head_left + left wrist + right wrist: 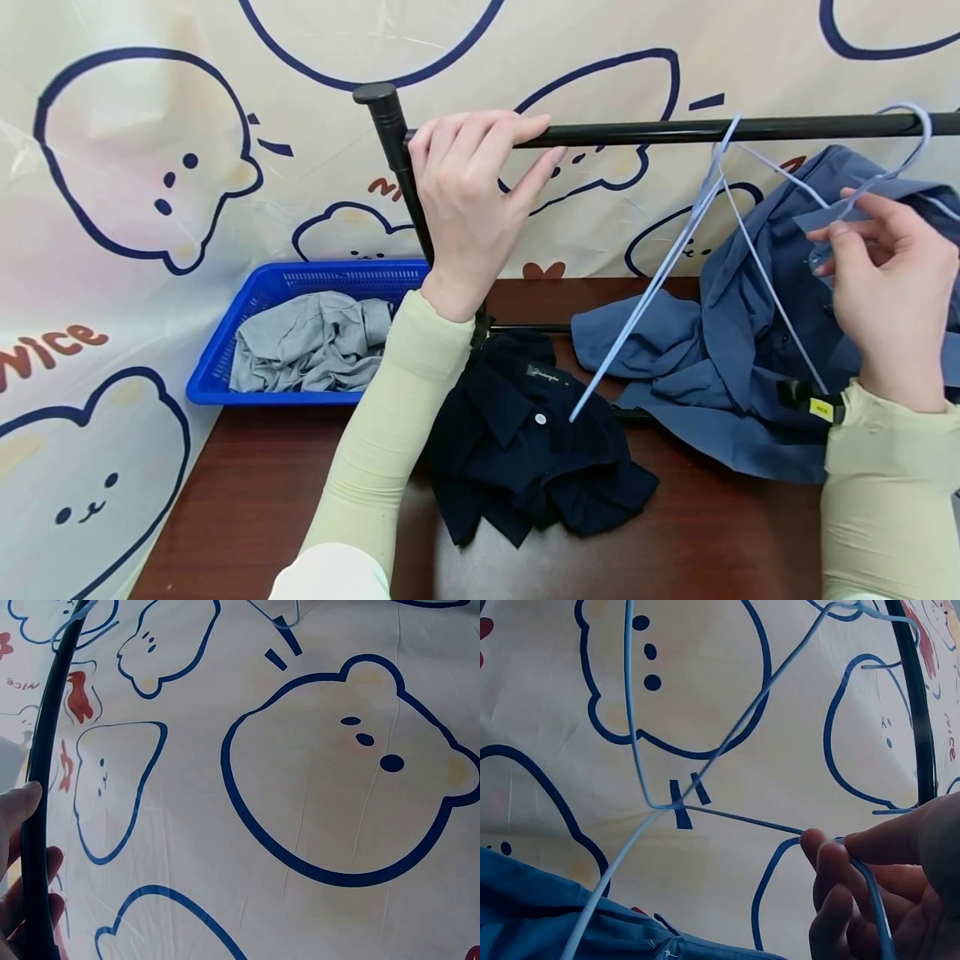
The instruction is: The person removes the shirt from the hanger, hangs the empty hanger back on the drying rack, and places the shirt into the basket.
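Note:
My left hand (pixel 468 187) grips the black rail (pixel 637 133) near its left end. In the left wrist view its thumb and fingers sit on either side of the rail (pixel 41 757). My right hand (pixel 892 275) pinches a light blue wire hanger (pixel 866 874) just below its hook. That hook (pixel 924 137) loops over the rail in the head view. From this hanger hangs a blue shirt (pixel 750 350), its lower part draping toward the table. To its left, other light blue wire hangers (pixel 667 258) hang on the rail.
A dark navy shirt (pixel 510 450) with a white button lies on the brown table (pixel 247 500) below the rail. Behind my left forearm stands a blue plastic basket (pixel 277 398) holding a crumpled grey garment (pixel 315 342). A cartoon-printed curtain (pixel 300 150) hangs behind the rack.

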The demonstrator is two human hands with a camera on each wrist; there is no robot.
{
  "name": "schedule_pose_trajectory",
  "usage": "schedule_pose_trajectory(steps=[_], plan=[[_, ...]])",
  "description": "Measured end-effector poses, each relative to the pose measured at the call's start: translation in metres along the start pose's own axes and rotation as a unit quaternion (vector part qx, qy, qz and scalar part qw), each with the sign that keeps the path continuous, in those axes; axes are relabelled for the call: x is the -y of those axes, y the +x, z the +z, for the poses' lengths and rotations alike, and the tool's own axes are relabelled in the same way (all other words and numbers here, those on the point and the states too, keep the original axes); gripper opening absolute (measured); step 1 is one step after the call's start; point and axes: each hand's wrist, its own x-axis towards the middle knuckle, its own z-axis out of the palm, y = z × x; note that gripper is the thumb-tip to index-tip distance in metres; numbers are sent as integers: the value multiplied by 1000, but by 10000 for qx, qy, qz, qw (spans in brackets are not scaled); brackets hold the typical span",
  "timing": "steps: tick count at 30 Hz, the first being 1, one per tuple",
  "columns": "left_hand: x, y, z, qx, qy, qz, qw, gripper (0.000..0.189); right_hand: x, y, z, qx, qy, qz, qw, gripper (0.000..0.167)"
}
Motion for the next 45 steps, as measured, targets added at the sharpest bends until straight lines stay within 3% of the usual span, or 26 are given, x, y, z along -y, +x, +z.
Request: schedule_pose_trajectory(steps=[6,11,15,22,25,28,33,38,45], plan=[[0,0,0,-17,22,-12,10000,31,-1,-6,3,-462,-539,-174,9973,41],[0,-1,0,-19,17,-28,10000,31,1,-13,6,-814,-586,-337,9944,45],[0,-1,0,-18,-16,-31,10000,29,8,-19,6,-1131,-410,-835,9892,48],[0,1,0,-30,30,-15,10000,29,32,-35,10,-1931,208,-1572,9683,46],[0,1,-1,-44,33,-24,10000,29,40,-41,15,-2084,467,-1836,9595,43],[0,2,0,-69,27,-16,10000,29,44,-44,21,-1802,698,-2055,9594,46],[0,2,0,-108,5,4,9999,28,49,-46,38,-630,1248,-2091,9679,46],[0,2,-1,-67,11,-28,10000,27,59,-47,58,366,1226,-1878,9738,51],[0,0,0,-62,23,-11,10000,28,71,-48,75,661,1511,-1604,9732,42]])
